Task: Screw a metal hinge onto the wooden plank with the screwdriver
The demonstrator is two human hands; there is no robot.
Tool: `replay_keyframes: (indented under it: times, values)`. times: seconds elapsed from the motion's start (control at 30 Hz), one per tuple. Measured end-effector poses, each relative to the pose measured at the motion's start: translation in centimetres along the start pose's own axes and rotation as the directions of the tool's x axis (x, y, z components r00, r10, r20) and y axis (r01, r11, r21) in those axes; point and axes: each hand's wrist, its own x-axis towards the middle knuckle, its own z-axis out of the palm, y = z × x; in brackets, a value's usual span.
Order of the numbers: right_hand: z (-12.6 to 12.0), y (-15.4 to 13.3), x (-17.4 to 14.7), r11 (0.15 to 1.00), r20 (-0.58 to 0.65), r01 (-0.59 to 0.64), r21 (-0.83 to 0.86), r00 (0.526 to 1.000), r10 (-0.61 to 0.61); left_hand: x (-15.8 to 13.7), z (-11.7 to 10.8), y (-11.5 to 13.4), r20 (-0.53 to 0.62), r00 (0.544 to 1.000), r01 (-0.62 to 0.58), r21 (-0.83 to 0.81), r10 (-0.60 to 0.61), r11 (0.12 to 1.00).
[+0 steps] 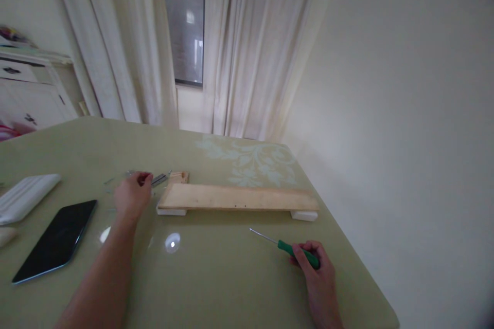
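My right hand (318, 264) is closed round the green handle of a screwdriver (284, 248), whose thin metal shaft points left over the table. A long pale wooden board (237, 198) lies ahead of it, raised on a white block (303, 215) at the right and another white block (172, 212) at the left. Behind the board's left end sits a small wooden piece (179, 177). Left of the board, my left hand (133, 193) has its fingertips pinched together; whatever is between them is too small to make out. Beside those fingers lies a small grey metal piece (159, 180).
The green table (216, 272) bears a black tablet or phone (57, 239) and a white packet (29, 195) at the left. A wall (405, 113) borders the table's right side. Curtains (262, 51) hang behind, and a white cabinet (34, 92) stands far left.
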Motion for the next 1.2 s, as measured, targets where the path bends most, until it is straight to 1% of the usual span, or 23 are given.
replay_keyframes:
  times: [0.07, 0.1, 0.13, 0.17, 0.2, 0.23, 0.3, 0.33, 0.4, 0.43, 0.47, 0.57, 0.7, 0.77, 0.87, 0.9, 0.93, 0.97, 1.0, 1.07, 1.13, 1.17, 1.2]
  values:
    - [0.0, -0.1, 0.0, 0.999, 0.019, 0.038, -0.016, 0.999, -0.038, -0.7, 0.4, 1.9, -0.056, 0.997, -0.045, -0.017, 0.044, 0.999]
    - [0.0, -0.1, 0.0, 0.998, 0.031, 0.06, -0.024, 0.998, -0.06, -1.4, 0.6, 3.0, -0.097, 0.989, -0.118, -0.034, 0.114, 0.992]
    - [0.1, -0.1, 0.0, 0.996, 0.044, 0.085, -0.032, 0.996, -0.083, -2.2, 0.8, 4.2, -0.179, 0.955, -0.247, -0.048, 0.235, 0.968]
    - [0.1, -0.1, -0.1, 0.993, 0.059, 0.11, -0.038, 0.992, -0.107, -3.3, 1.0, 5.5, -0.256, 0.893, -0.395, -0.05, 0.37, 0.917]
    - [0.2, 0.0, -0.2, 0.99, 0.076, 0.135, -0.043, 0.988, -0.131, -4.6, 1.2, 6.8, -0.302, 0.806, -0.545, -0.045, 0.508, 0.837]
    - [0.2, 0.0, -0.3, 0.986, 0.097, 0.158, -0.046, 0.983, -0.153, -6.1, 1.5, 8.1, -0.332, 0.7, -0.681, -0.041, 0.633, 0.731]
    - [0.4, 0.1, -0.6, 0.979, 0.142, 0.201, -0.046, 0.971, -0.193, -9.8, 2.2, 10.7, -0.35, 0.448, -0.888, -0.061, 0.823, 0.457]
    - [0.4, 0.2, -0.8, 0.974, 0.162, 0.221, -0.043, 0.964, -0.211, -11.8, 2.7, 11.8, -0.331, 0.305, -0.952, -0.092, 0.893, 0.291]
    - [0.4, 0.3, -1.1, 0.966, 0.196, 0.258, -0.029, 0.949, -0.248, -15.6, 3.8, 13.7, -0.272, 0.052, -0.989, -0.148, 0.961, 0.012]
    - [0.4, 0.3, -1.3, 0.961, 0.209, 0.276, -0.019, 0.941, -0.266, -17.2, 4.4, 14.3, -0.232, -0.022, -0.983, -0.17, 0.972, -0.062]
    - [0.4, 0.3, -1.3, 0.956, 0.219, 0.293, -0.006, 0.933, -0.285, -18.6, 4.9, 14.7, -0.19, -0.075, -0.973, -0.2, 0.979, -0.113]
    - [0.3, 0.2, -1.4, 0.944, 0.228, 0.327, 0.036, 0.917, -0.327, -21.1, 6.2, 15.0, -0.069, -0.113, -0.963, -0.237, 0.991, -0.126]
    - [0.4, 0.1, -1.5, 0.937, 0.233, 0.34, 0.086, 0.907, -0.35, -21.6, 6.7, 14.5, 0.084, -0.097, -0.954, -0.291, 0.992, -0.069]
    - [0.4, 0.1, -1.6, 0.933, 0.234, 0.34, 0.117, 0.904, -0.359, -21.3, 6.6, 14.4, 0.124, -0.085, -0.951, -0.306, 0.989, -0.043]
    - [0.3, 0.1, -1.6, 0.924, 0.222, 0.341, 0.173, 0.901, -0.374, -19.8, 5.9, 14.3, 0.047, -0.083, -0.968, -0.242, 0.995, -0.07]
    - [0.2, 0.1, -1.6, 0.924, 0.218, 0.331, 0.19, 0.903, -0.369, -18.9, 5.6, 14.2, -0.007, -0.06, -0.978, -0.201, 0.998, -0.06]
    - [0.1, 0.0, -1.5, 0.928, 0.214, 0.314, 0.201, 0.91, -0.354, -17.7, 5.3, 14.0, -0.066, -0.012, -0.987, -0.162, 0.998, -0.023]
    - [0.1, 0.0, -1.5, 0.936, 0.204, 0.288, 0.203, 0.922, -0.328, -16.3, 4.9, 13.6, -0.117, 0.08, -0.989, -0.13, 0.99, 0.065]
    - [0.0, -0.1, -1.4, 0.946, 0.189, 0.258, 0.196, 0.937, -0.295, -14.7, 4.5, 13.2, -0.151, 0.199, -0.977, -0.103, 0.968, 0.185]
    - [0.0, -0.2, -1.3, 0.964, 0.155, 0.204, 0.172, 0.96, -0.232, -11.1, 3.4, 11.8, -0.185, 0.475, -0.879, -0.053, 0.861, 0.474]
    - [0.1, -0.2, -1.2, 0.974, 0.141, 0.173, 0.146, 0.971, -0.193, -7.3, 2.2, 9.8, -0.152, 0.728, -0.679, -0.023, 0.669, 0.734]
    - [0.2, -0.3, -1.2, 0.977, 0.146, 0.162, 0.138, 0.973, -0.181, -5.6, 1.5, 8.6, -0.124, 0.83, -0.55, -0.013, 0.545, 0.835]
    - [0.3, -0.3, -1.2, 0.98, 0.155, 0.152, 0.131, 0.973, -0.172, -4.1, 0.9, 7.3, -0.104, 0.905, -0.415, 0.008, 0.413, 0.91]
